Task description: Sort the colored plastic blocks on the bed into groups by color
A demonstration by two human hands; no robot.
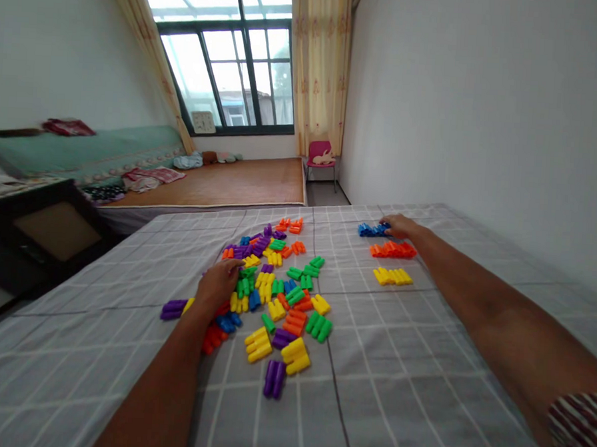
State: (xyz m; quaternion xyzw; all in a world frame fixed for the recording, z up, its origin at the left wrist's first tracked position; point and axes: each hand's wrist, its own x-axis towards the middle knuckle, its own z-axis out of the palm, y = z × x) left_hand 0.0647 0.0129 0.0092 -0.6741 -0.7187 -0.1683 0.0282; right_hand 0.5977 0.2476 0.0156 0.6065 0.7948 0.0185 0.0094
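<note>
Many plastic toy blocks, shaped like joined tubes, lie in a mixed pile of yellow, green, purple, orange and blue pieces. My left hand (219, 285) rests over the pile's left side, fingers stretched out near a yellow block (251, 261); its far fingers are partly hidden. At the far right, my right hand (399, 226) has its fingers closed on the right end of a row of blue blocks (369, 230). Closer to me than that row lie a row of orange blocks (392, 249) and a row of yellow blocks (393, 276).
A grey checked cloth (395, 375) covers the surface under the blocks. Beyond it are a bed with a brown mat (245, 181), a pink chair (319, 151) and a window. A dark cabinet (42, 243) stands at left, a white wall (485, 106) at right.
</note>
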